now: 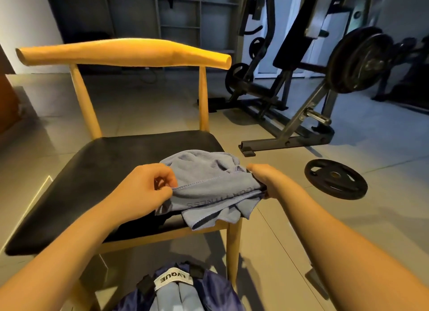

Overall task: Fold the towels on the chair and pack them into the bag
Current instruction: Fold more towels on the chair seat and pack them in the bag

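A light blue towel (pixel 209 183) lies crumpled at the front right corner of the chair's black seat (pixel 97 171), part of it hanging over the edge. My left hand (pixel 144 190) pinches its stitched hem at the left. My right hand (pixel 264 178) grips the towel's right end, fingers curled round the cloth. Below, at the frame's bottom edge, a dark blue bag (pixel 183 289) with a white label stands open on the floor; folded light blue cloth (pixel 171 296) shows inside it.
The wooden chair has a curved backrest (pixel 120 53) and a front leg (pixel 233 252) beside the bag. A loose weight plate (pixel 335 178) lies on the tiled floor to the right. A weight bench frame with loaded plates (pixel 357 60) stands behind.
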Action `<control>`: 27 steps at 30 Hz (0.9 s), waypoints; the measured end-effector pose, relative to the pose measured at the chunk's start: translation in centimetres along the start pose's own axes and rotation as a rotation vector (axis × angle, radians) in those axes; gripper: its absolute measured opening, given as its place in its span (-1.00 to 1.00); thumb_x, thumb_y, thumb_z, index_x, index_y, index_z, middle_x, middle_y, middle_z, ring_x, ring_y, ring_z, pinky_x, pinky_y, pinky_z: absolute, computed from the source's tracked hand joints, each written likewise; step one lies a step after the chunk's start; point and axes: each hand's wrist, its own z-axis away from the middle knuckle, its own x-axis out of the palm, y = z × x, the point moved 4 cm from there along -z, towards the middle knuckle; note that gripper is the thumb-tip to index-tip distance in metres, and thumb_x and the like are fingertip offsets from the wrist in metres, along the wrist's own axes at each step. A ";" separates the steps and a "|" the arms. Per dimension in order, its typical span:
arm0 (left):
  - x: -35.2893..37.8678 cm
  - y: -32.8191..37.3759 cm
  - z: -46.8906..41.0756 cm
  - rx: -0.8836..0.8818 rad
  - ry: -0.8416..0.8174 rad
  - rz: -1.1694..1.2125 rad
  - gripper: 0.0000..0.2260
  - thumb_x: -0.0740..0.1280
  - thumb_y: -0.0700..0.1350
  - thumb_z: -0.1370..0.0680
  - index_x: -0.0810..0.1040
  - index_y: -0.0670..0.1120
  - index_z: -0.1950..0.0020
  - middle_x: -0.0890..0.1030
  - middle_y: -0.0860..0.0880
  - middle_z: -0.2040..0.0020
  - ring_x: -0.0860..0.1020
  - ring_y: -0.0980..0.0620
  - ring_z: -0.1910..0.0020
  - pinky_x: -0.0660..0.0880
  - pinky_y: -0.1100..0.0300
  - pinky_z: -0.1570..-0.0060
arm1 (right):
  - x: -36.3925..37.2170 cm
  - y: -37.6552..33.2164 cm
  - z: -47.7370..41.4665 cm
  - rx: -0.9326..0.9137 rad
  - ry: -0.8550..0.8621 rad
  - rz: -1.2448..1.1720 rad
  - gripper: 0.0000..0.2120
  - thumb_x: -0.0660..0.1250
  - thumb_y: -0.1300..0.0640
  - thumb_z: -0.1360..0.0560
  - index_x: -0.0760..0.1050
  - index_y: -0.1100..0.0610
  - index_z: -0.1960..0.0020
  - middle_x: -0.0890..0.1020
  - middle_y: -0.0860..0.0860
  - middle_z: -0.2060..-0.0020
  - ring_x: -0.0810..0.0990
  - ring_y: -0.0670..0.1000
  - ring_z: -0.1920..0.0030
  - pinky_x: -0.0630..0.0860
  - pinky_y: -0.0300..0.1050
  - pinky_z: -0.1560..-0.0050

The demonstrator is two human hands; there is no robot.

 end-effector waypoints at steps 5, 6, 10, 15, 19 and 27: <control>0.5 0.6 0.1 0.074 -0.013 0.021 -0.71 0.42 -0.34 -0.50 0.66 0.08 0.16 0.61 0.17 0.11 0.58 0.07 0.08 0.52 0.37 0.12 | 0.4 -0.6 -1.3 0.026 -0.061 -0.137 -0.83 0.29 0.15 -0.61 0.50 0.21 0.12 0.58 0.18 0.28 0.52 0.13 0.31 0.51 0.05 0.09; 0.5 0.6 0.0 0.069 0.000 0.023 -0.71 0.42 -0.33 -0.50 0.66 0.09 0.16 0.61 0.17 0.12 0.58 0.06 0.09 0.53 0.35 0.13 | 0.2 -1.0 -1.5 -0.007 -0.028 -0.189 -0.91 0.31 0.21 -0.60 0.52 0.24 0.04 0.59 0.20 0.23 0.54 0.15 0.30 0.53 0.05 0.12; 0.3 -0.2 -0.5 -0.043 0.100 -0.009 -0.77 0.39 -0.28 -0.50 0.60 0.07 0.22 0.63 0.15 0.24 0.58 0.06 0.26 0.59 0.12 0.23 | -1.1 -3.0 -1.5 -0.226 0.119 -0.293 -0.92 0.40 0.25 -0.56 0.57 0.25 -0.04 0.63 0.17 0.12 0.59 0.14 0.17 0.53 -0.07 0.25; -0.2 -1.4 -1.2 -0.220 0.211 0.048 -0.80 0.34 -0.27 -0.50 0.57 -0.03 0.29 0.60 0.02 0.37 0.48 0.07 0.41 0.48 0.11 0.29 | -2.1 -6.4 0.3 -0.562 0.179 -0.245 -0.91 0.43 0.16 -0.56 0.70 0.15 0.04 0.70 0.02 0.17 0.64 0.03 0.11 0.55 -0.14 0.16; -1.6 -2.9 -0.9 -0.332 0.269 0.198 -0.77 0.34 -0.26 -0.50 0.64 -0.01 0.30 0.64 0.02 0.35 0.53 0.04 0.33 0.52 0.05 0.17 | -3.0 -8.2 2.3 -0.724 0.221 -0.221 -0.86 0.41 0.12 -0.57 0.73 0.12 -0.03 0.74 0.00 0.11 0.68 0.01 0.04 0.62 -0.07 -0.02; -4.7 -2.5 0.0 -0.102 0.508 0.230 -0.76 0.35 -0.32 -0.57 0.67 0.01 0.10 0.68 0.13 0.18 0.64 0.12 0.14 0.55 0.39 0.11 | -1.9 -11.0 7.4 -1.007 0.022 -0.102 -0.84 0.38 0.20 -0.58 0.70 0.26 0.02 0.68 0.19 0.15 0.58 -0.05 0.18 0.53 -0.13 0.11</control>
